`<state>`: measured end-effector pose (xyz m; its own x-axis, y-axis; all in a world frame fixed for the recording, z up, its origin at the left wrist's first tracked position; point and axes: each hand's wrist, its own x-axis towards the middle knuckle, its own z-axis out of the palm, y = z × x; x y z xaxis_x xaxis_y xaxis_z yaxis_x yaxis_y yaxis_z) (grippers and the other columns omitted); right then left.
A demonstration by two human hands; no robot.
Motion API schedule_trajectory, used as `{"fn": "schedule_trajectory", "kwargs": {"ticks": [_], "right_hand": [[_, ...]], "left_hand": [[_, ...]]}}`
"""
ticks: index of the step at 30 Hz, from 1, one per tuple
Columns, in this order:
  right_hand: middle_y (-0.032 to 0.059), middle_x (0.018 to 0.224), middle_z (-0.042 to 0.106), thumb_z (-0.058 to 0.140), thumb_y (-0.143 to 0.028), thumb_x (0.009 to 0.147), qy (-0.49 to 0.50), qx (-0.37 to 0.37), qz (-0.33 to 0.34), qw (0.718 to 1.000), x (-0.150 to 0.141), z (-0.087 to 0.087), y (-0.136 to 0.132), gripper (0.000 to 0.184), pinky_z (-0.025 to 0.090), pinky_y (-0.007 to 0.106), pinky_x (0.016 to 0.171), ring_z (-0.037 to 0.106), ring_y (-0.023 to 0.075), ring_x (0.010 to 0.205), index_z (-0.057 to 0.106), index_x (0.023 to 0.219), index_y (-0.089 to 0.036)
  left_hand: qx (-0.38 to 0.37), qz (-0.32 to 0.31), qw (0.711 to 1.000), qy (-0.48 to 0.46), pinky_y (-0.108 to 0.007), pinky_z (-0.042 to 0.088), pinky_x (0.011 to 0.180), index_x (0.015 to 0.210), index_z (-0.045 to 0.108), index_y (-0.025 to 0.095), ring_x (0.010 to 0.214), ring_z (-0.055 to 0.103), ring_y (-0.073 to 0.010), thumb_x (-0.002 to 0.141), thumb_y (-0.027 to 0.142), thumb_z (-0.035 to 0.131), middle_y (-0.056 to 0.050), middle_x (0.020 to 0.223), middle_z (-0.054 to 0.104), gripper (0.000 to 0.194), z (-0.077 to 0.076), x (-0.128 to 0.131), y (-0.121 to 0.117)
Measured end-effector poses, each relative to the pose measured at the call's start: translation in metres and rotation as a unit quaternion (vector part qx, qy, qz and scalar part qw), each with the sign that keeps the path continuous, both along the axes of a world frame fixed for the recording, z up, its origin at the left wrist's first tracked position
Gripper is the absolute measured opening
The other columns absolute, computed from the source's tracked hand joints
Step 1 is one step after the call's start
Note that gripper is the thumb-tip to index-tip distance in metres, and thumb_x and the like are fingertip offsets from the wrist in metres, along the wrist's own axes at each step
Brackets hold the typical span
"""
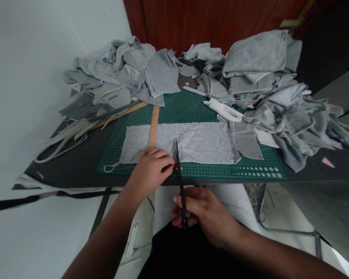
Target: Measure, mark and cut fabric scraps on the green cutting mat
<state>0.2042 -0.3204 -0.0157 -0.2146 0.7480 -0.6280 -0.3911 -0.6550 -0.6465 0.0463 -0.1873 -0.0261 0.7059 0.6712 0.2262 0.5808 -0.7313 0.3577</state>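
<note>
1 right hand (pixel 203 207) grips scissors (pixel 181 186); curled left hand (pixel 154 166) touches grey cloth (pixel 205 141), hold unclear.

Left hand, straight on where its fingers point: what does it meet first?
Likely the long dark tool, apparently scissors, held in the right hand; it crosses just past the left hand. Depth is unclear, so the hand might pass under it.

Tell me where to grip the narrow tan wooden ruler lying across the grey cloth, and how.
The ruler is probably best gripped mid-length from above, fingers across its long edges: it is narrow and flat, and the left hand hides its near end.
</note>
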Motion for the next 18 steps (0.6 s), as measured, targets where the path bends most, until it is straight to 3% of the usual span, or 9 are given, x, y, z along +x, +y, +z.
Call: {"fn": "schedule_trajectory", "kwargs": {"ticks": [18], "right_hand": [[0.0050, 0.075, 0.073, 0.089, -0.061, 0.063, -0.023, 0.016, -0.010, 1.000, 0.002, 0.001, 0.014, 0.058, 0.050, 0.022, 0.056, 0.069, 0.0139, 0.060, 0.066, 0.085, -0.013]], "left_hand": [[-0.008, -0.006, 1.000, 0.003, -0.037, 0.037, 0.083, 0.091, 0.074, 0.023, 0.095, 0.063, -0.0214, 0.095, 0.018, 0.065, -0.001, 0.095, 0.072, 0.011, 0.000, -0.001, 0.001]]}}
